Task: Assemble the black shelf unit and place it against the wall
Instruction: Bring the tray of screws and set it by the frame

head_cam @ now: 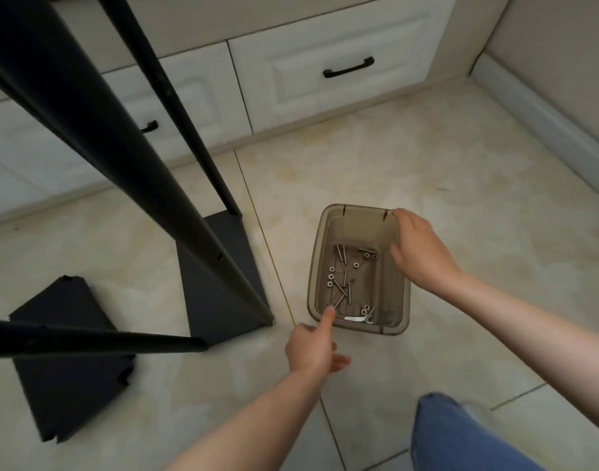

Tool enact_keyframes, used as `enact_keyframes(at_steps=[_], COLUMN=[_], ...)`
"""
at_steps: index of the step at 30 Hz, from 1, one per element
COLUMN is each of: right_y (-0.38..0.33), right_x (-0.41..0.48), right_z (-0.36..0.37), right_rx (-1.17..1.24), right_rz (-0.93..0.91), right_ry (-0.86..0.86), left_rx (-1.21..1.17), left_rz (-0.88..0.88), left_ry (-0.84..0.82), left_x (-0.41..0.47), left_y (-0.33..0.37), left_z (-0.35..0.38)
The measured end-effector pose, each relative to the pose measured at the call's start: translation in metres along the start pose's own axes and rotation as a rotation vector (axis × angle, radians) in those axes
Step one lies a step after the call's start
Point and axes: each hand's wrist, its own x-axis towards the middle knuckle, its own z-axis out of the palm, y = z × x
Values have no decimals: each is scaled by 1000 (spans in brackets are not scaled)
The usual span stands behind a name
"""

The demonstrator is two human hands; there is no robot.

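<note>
Pointing one finger at screws (342, 283) in a bin (316, 266), left hand (310, 348) is holding nothing; right hand (420, 249) is gripping the rim; frame (219, 277) seeming half-built, panel (70, 385) lying loose.

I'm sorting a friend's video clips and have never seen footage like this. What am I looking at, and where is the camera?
There is no machine here. The single picture comes from a camera worn on a person's head, looking down at their own bare hands. On the tiled floor stands a translucent brown plastic bin with loose screws and nuts in its bottom. The right hand holds the bin's right wall. The left hand holds nothing and reaches one straight finger over the near rim. To the left rises the half-built black shelf frame, and a loose black shelf panel lies flat beside it.
</note>
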Motion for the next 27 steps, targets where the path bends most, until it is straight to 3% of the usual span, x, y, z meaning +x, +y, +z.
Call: enact_keyframes(at_steps=[4,10,18,27], right_y=[3,-4,2,0], right_x=[-41,-75,-59,-21], right_z=[7,13,9,-6], right_rx=[200,394,546,539], right_rz=[208,389,438,453], right_ry=[-39,-212,-294,-342], left_rx=[359,693,660,560], left_rz=[281,400,433,437], left_ry=[99,-26,-43,-81], left_x=[16,27,47,59], left_y=[12,45,54,75], left_z=[-17,-16,-11,-4])
